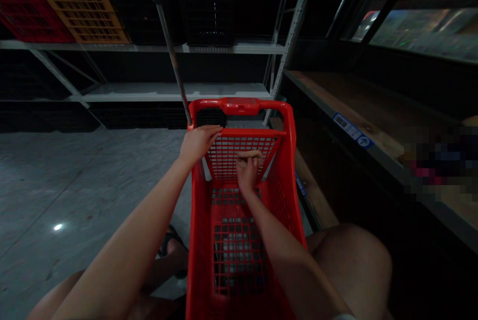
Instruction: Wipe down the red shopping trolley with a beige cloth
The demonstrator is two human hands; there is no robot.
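A red plastic shopping cart (193, 240) stands between my legs, its handle at the far end. My left hand (199, 142) grips the top left corner of the cart's grid panel (224, 158), fingers over the edge. Inside the basket, my right hand (248, 171) is closed on a folded beige cloth (251, 154) and presses against that panel. My fingers partly cover the cloth. Through the slatted bottom of the basket, something checked and pale shows, too dim to name.
Ahead is a white metal shelf rack (239, 49) with a yellow crate (84, 11) and a red crate (30, 11). A metal pole (172, 56) leans by the cart handle. Wooden shelving with a blue label (351, 130) runs close on the right. Grey floor (93, 185) lies left.
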